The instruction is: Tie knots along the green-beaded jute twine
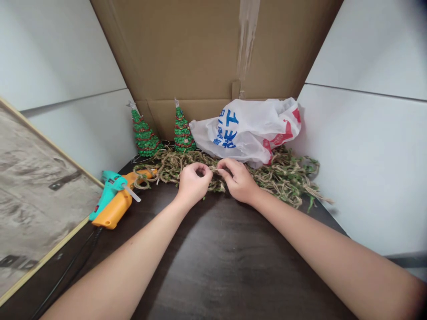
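A cardboard panel (187, 53) is standing beyond a dark wooden counter (213, 266), and a white plastic bag (247, 131) is resting just past the hands. A leafy jute twine garland (283, 178) is lying under both hands, while an orange-and-teal hot glue gun (115, 200) and two green glitter trees (145, 135) are sitting to their left. The left hand (195, 184) and right hand (238, 180) are nearly closed, each pinching the twine between its fingertips.

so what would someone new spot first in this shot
The left hand and right hand come first, pinching a twine garland with small green leaves at the centre. Behind it stand two glittery green Christmas trees and a white plastic bag with blue lettering. Off to the left lies an orange and teal glue gun.
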The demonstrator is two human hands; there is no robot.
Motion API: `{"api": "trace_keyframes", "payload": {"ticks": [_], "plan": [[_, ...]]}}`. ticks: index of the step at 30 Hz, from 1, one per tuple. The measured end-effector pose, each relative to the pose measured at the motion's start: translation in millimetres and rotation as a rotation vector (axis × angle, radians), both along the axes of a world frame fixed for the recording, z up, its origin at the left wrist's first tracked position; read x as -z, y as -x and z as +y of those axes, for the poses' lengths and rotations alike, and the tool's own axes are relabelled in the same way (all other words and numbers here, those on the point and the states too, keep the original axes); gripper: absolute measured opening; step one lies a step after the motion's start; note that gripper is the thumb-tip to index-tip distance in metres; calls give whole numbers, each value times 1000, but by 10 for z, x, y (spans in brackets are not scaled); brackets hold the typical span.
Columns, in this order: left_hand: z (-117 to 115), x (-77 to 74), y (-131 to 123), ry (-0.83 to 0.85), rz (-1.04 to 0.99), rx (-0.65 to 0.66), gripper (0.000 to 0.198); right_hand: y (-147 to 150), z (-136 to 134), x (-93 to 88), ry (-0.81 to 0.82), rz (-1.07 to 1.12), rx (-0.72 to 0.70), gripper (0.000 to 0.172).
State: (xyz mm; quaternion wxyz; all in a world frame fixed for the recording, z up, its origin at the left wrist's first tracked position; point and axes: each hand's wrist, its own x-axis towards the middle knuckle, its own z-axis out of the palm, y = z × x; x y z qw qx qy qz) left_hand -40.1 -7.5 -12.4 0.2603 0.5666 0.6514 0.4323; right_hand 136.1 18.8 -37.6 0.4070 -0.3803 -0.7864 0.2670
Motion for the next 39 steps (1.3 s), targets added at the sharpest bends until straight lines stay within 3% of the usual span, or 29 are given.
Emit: {"api": "trace_keyframes", "payload": {"ticks": [6, 10, 13, 19, 25, 34, 39], "plan": [[-11, -53, 13, -2, 65, -35, 13, -16, -68, -37, -118, -71, 70, 25], [-53, -53, 0, -132, 314, 42, 10, -29, -139, -99, -342, -260, 99, 24], [-82, -35, -14, -233, 413, 117, 11, -41, -143, -120, -418, -367, 143, 25], [-92, 18, -7, -410, 428, 172, 13, -30, -158, -152, -456, -409, 202, 28], [-98, 22, -18, -402, 426, 159, 12, -29, -178, -168, -537, -437, 269, 31], [-61, -31, -15, -197, 330, -14, 11, -17, -161, -156, -546, -451, 205, 29], [-35, -24, -12, -125, 260, -24, 10, 19, -108, -68, -295, -218, 121, 24]]}}
